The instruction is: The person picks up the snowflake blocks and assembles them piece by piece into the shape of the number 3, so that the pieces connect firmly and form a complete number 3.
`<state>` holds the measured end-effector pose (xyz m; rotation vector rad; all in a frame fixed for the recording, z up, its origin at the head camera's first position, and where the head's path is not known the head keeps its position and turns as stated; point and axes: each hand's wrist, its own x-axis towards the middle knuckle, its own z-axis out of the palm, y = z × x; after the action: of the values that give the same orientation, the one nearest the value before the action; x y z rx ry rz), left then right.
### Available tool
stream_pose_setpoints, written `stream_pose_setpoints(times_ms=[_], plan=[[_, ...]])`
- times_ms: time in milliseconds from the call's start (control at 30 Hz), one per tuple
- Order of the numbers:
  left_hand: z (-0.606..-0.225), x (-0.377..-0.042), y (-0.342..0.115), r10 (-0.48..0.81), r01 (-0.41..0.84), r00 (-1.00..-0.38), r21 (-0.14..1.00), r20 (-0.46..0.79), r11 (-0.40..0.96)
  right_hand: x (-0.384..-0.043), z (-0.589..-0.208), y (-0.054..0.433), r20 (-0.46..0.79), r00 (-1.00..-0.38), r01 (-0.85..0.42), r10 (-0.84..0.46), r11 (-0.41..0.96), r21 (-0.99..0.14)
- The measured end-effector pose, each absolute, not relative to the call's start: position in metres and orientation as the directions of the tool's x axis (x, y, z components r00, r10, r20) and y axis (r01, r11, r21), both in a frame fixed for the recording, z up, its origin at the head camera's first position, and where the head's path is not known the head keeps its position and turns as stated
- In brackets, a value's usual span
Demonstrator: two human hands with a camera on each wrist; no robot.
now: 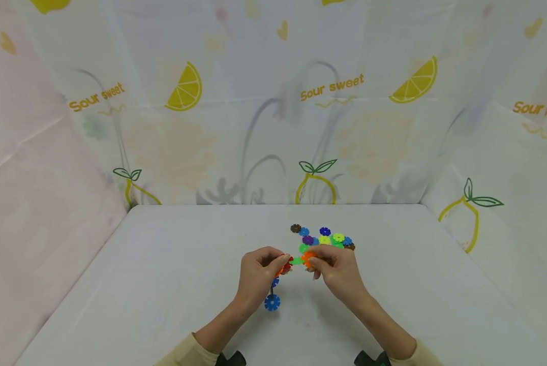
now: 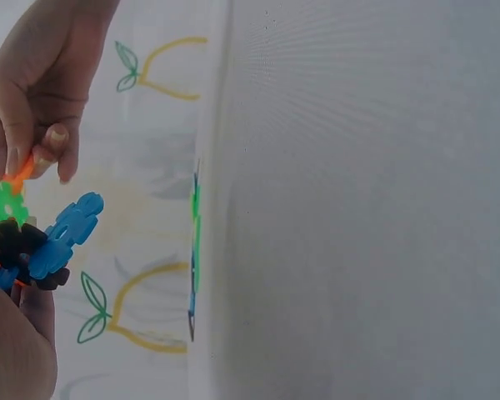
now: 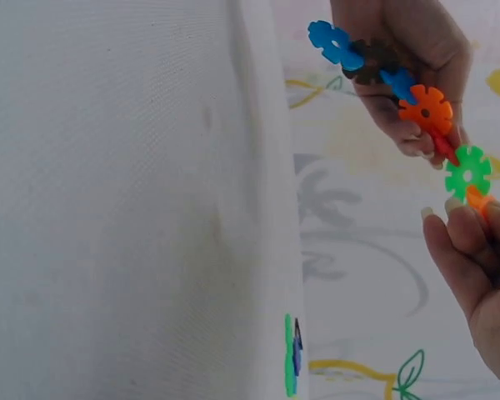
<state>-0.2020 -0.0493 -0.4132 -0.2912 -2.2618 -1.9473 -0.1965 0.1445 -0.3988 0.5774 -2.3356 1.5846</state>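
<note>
My left hand [image 1: 259,274] is pinching the chain [image 3: 434,103] of notched discs near its red disc [image 1: 288,263]; my right hand [image 1: 339,269] is pinching an orange disc [image 1: 307,257], fingers narrow on it. A green disc [image 1: 296,261] is sitting between, touching both. I'm holding everything above the white table [image 1: 163,305], a blue disc [image 1: 268,303] hanging at the chain's lower end. More coloured discs [image 1: 324,240] are lying clustered beyond my hands.

Site presents as a curtained booth: printed fabric [image 1: 237,61] bearing lemon slices [image 1: 185,87] and "Sour sweet" lettering [image 1: 332,87] encloses a white tabletop [image 1: 186,244] on three sides. Whether it stands in a home or studio cannot be determined.
</note>
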Motion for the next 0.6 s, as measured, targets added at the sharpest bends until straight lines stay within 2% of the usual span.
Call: stream_pose_setpoints(times_ms=[233, 433, 600], plan=[[-0.413, -0.202, -0.049, 0.059, 0.255, -0.967, 0.957, 0.249, 0.141, -0.196, -0.399, 0.143, 0.449, -0.875, -0.484, -0.183, 0.336, -0.808], [-0.41, -0.204, -0.053, 0.121, 0.241, -0.966, 0.964, 0.227, 0.116, -0.201, -0.397, 0.15, 0.358, -0.906, -0.416, -0.225, 0.316, -0.853], [-0.406, -0.207, -0.052, 0.168, 0.225, -0.964, 0.97, 0.207, 0.093, -0.204, -0.392, 0.155, 0.337, -0.913, -0.394, -0.231, 0.281, -0.875]])
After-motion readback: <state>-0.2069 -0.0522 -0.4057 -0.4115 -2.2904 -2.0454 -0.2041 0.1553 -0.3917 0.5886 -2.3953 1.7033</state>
